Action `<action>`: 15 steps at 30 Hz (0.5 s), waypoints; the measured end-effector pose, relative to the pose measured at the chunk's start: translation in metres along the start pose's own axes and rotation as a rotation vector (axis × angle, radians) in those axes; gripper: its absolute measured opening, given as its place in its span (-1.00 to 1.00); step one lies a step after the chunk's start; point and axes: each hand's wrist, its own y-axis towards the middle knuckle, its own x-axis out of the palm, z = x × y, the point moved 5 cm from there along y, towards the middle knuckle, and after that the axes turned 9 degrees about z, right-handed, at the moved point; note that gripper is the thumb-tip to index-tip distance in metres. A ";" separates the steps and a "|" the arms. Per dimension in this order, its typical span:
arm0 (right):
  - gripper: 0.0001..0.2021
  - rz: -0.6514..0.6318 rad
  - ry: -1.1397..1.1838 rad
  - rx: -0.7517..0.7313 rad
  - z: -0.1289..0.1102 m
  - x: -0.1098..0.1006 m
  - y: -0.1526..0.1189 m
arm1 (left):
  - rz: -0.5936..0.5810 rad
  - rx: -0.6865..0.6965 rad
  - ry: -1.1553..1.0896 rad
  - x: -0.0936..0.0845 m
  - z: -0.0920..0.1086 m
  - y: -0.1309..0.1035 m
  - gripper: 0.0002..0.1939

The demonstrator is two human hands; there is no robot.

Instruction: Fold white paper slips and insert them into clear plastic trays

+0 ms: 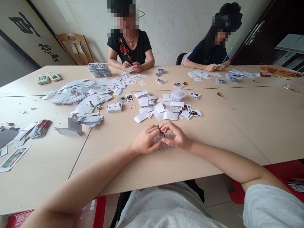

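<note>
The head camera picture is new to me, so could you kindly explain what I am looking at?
There is no machine here: a camera worn on a person's head looks forward and down at their own bare arms. The left hand and right hand meet over a pale sheet, fingers around a small dark item; which hand grips it is unclear. On the wooden table, loose white cards lie just beyond the hands, with a larger paper pile further left. Across the table sit a person in black and another in dark blue, also handling small things.
</note>
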 end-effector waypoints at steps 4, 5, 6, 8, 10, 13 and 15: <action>-0.59 -0.055 0.058 0.017 0.003 -0.002 0.000 | 0.017 0.011 -0.008 -0.003 0.003 0.000 -0.82; -0.62 -0.031 0.072 0.040 0.004 -0.003 0.000 | 0.017 0.015 -0.006 -0.004 0.003 0.000 -0.84; -0.65 0.009 0.084 0.076 0.007 -0.005 0.000 | 0.008 0.021 -0.006 -0.004 0.004 0.000 -0.85; -0.69 0.090 0.098 0.166 0.013 -0.009 0.000 | -0.030 0.037 -0.011 -0.002 0.006 0.000 -0.86; -0.66 0.092 0.090 0.230 0.019 -0.009 0.000 | -0.073 0.065 -0.017 0.001 0.009 -0.001 -0.87; -0.78 -0.023 -0.011 0.210 0.021 -0.007 0.002 | -0.118 0.133 -0.041 0.004 0.014 -0.002 -0.88; -0.81 -0.063 -0.081 0.168 0.018 -0.008 0.003 | -0.140 0.169 -0.062 0.006 0.016 -0.003 -0.88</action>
